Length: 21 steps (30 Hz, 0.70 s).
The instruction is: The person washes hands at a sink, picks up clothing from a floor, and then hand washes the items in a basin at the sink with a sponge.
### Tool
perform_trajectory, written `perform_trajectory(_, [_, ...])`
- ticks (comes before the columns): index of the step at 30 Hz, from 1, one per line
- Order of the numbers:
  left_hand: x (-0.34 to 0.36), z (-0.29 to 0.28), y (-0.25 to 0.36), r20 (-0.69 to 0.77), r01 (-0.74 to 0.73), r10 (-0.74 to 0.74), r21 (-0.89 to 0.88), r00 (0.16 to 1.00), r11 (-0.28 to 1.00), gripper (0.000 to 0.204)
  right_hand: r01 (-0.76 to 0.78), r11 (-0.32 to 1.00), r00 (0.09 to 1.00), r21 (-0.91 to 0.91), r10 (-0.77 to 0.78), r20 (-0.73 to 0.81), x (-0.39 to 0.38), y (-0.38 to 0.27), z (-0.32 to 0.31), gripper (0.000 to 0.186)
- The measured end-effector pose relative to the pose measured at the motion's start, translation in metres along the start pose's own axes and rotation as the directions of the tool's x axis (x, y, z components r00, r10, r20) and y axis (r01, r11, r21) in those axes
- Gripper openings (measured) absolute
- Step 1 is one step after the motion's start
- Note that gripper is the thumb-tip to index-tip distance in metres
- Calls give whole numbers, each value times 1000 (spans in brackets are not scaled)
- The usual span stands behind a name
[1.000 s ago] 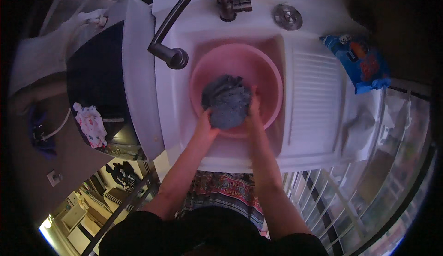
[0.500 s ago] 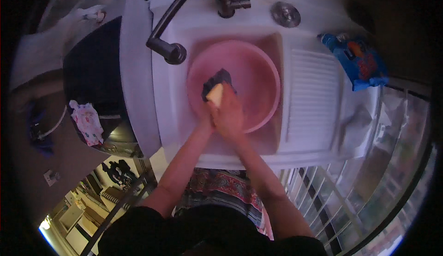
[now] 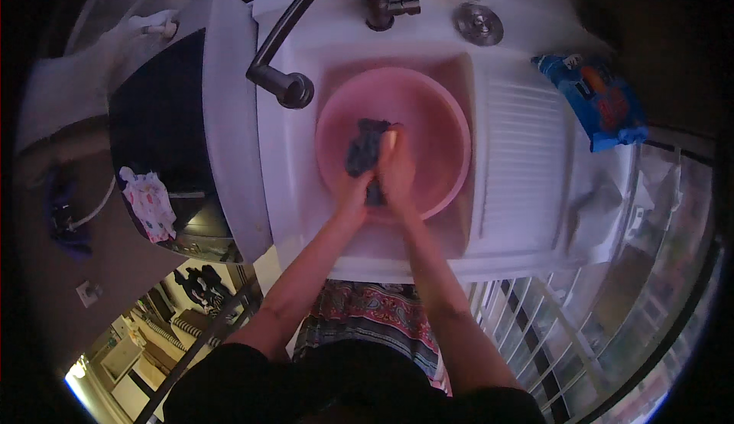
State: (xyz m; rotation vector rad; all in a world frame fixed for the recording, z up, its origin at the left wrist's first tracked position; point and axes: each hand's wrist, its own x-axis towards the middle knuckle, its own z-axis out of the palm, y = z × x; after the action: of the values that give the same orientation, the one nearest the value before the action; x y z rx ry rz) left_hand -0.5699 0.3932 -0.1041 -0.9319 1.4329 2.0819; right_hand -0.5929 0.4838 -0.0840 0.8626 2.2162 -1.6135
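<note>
Item, cloth (image 3: 362,153): dark grey-blue, bunched, sitting within the mouth of a pink basin (image 3: 440,149), near the basin's middle and a little toward the person. Its long axis is running roughly away from the person, one crumpled end pointing toward the far rim, the other showing between the wrists; no clear front or back is showing.

Item, left hand (image 3: 354,190): gripping the cloth from its left side. Item, right hand (image 3: 397,175): closing around a pale bar (image 3: 393,139), probably soap, mostly hidden by the fingers. The two hands are standing together, the cloth lying between them.

Step in hand — by judgement — soaping the cloth. The next move is calling for the left hand to keep the bunch steady while the right presses the bar along its length; a fresh patch would be needing a turn of the cloth.

Surroundings: the basin is resting in a white sink (image 3: 289,172); a dark tap (image 3: 294,90) is hanging off its upper left; a blue packet (image 3: 596,107) is lying beyond the ridged board (image 3: 520,156), to the right.
</note>
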Motion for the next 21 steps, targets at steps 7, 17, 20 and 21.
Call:
perform_trajectory(7, [-23,12,21,84,-6,9,-34,996,999,42,-99,990,986,105,112,-123,61,47,-4,49])
perform_trajectory(17, [11,2,41,-90,-29,25,-44,996,999,40,529,847,805,-49,-519,-288,-16,-4,21,33])
perform_trajectory(20, [13,15,34,78,117,-108,-131,991,984,45,238,971,943,26,-224,-244,-2,-3,25,32])
perform_trajectory(21, [4,35,32,-16,77,-81,-155,997,985,47,230,973,945,28,-216,-246,4,-3,19,32])
